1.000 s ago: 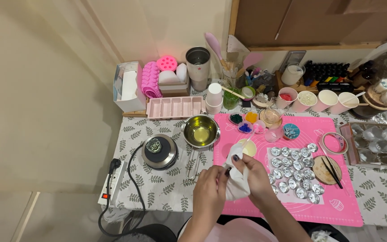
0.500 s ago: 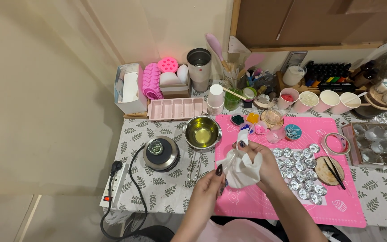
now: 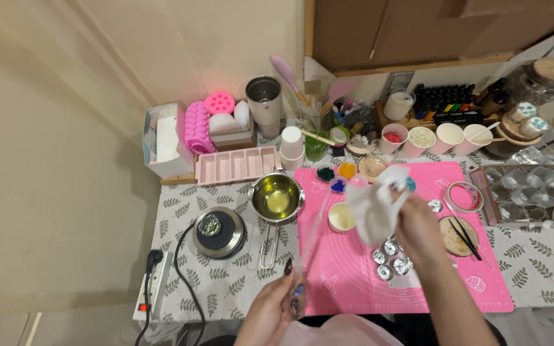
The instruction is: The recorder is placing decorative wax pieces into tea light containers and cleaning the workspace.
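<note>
Our right hand (image 3: 418,227) is closed around a crumpled white tissue (image 3: 374,206), held up over the pink silicone mat (image 3: 482,282) just above the small cream cup (image 3: 342,217). Our left hand (image 3: 276,307) pinches the near end of a thin clear rod (image 3: 310,240), probably glass, slanting up toward the tissue as if held taut for wiping, beside the steel pot (image 3: 277,197).

A crumpled white paper tissue (image 3: 373,208) is looking soft and matt; the small pot (image 3: 277,197) is gleaming as polished metal; the pink mat (image 3: 354,288) is showing smooth, rubbery silicone.
</note>
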